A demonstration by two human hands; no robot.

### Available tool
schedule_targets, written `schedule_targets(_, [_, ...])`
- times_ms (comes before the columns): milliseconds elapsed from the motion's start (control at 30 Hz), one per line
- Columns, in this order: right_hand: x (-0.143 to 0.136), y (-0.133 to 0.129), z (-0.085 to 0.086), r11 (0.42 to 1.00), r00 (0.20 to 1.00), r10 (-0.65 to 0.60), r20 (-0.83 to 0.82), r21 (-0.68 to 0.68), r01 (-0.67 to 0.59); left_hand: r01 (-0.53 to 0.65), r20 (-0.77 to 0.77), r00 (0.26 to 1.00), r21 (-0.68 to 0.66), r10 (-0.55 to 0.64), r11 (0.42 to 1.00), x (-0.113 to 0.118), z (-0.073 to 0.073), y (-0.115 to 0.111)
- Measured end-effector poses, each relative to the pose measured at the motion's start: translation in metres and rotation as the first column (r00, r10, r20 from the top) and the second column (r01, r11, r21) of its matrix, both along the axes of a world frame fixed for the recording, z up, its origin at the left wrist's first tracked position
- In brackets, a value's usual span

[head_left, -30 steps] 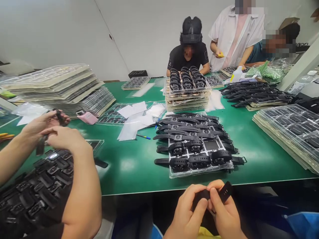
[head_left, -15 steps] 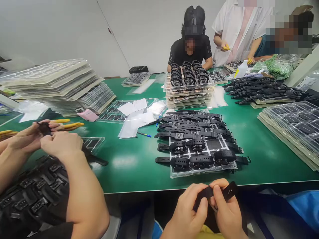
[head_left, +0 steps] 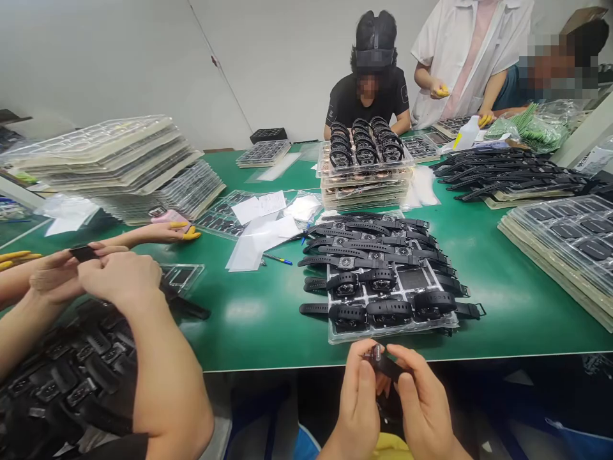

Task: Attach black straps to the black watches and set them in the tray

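At the table's near edge, my left hand (head_left: 357,402) is closed on one end of a black smartwatch (head_left: 383,363), its fingers curled behind. My right hand (head_left: 424,402) grips the strap side of the same watch with thumb and fingers. Part of the watch is hidden by my fingers. Just beyond my hands lies a clear plastic tray (head_left: 357,333) loaded with black-strapped watches (head_left: 387,306). Some straps are closed into loops, others stretch flat over the tray's sides. One compartment (head_left: 412,278) in its third column has no watch standing in it.
On the left, a co-worker's hands (head_left: 115,275) hold a black piece above many watches. Stacked trays stand at left (head_left: 119,160) and right (head_left: 555,255). White papers (head_left: 261,223) and a blue pen (head_left: 278,259) lie mid-table. Another person (head_left: 368,89) sits opposite behind stacked watch trays (head_left: 368,191).
My hands have turned the watch and shifted slightly left, bringing its edge upward. At left, a yellow-fingertipped hand now reaches out by the pink object.
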State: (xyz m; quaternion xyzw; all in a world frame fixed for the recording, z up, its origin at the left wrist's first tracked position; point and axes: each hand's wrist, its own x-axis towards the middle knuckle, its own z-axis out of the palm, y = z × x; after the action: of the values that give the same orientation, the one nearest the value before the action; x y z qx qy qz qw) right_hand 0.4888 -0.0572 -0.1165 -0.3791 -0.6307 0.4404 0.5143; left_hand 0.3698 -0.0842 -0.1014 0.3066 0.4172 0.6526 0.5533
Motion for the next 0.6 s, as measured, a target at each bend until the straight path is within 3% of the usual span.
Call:
schedule_targets(133, [-0.011,-0.012,-0.003,0.978,0.979,-0.127,-0.162,-0.187,0.096,-0.025,-0.057,0.998,-0.009,0.024,1.000,0.001,-0.004,-0.001])
schedule_targets(233, [-0.018,-0.019,-0.007,0.956,0.952,-0.210,-0.223,-0.250,0.152,-0.053,-0.065,0.996,0.015,0.054,0.998,0.004,-0.012,-0.002])
schedule_targets(333, [-0.018,-0.019,-0.012,0.945,0.942,-0.252,-0.222,-0.267,0.190,-0.055,-0.083,0.995,0.014,0.056,0.998,0.005,-0.016,-0.003])
schedule_targets(600, [-0.018,-0.013,-0.017,0.974,0.951,-0.175,-0.257,-0.186,0.129,-0.001,-0.272,0.962,-0.060,-0.015,0.998,0.002,-0.017,-0.009])
